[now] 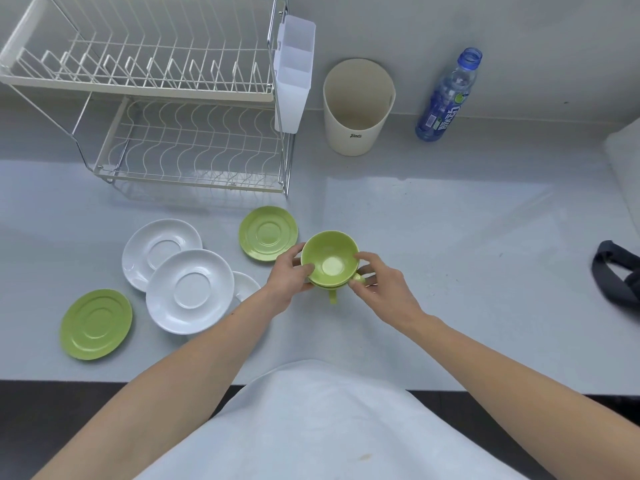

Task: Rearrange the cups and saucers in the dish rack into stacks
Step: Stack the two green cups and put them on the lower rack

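At the far left of the pale worktop (450, 237) we see a green saucer (96, 324) lying flat near the front edge. Just to its right a white saucer (189, 291) overlaps the lower edge of another white saucer (157, 249) behind it, and a third white piece (245, 285) peeks out from under its right side, partly hidden by our left forearm. Behind these stands the two-tier wire dish rack (173, 98), both tiers bare, with a white cutlery holder (294, 71) hung on its right end. A second green saucer (268, 234) lies flat in front of the rack's right corner.

Our left hand (289, 277) cups the left side of the upper green cup (329, 258), its grip curled against the wall. That cup sits nested in a lower green cup (331, 293), whose handle points toward us. Our right hand (375, 284) pinches the upper cup's handle at its right side.

Further right, against the wall, stand a cream container (358, 109) and a blue water bottle (448, 95). A dark strap (618, 271) lies at the right edge.
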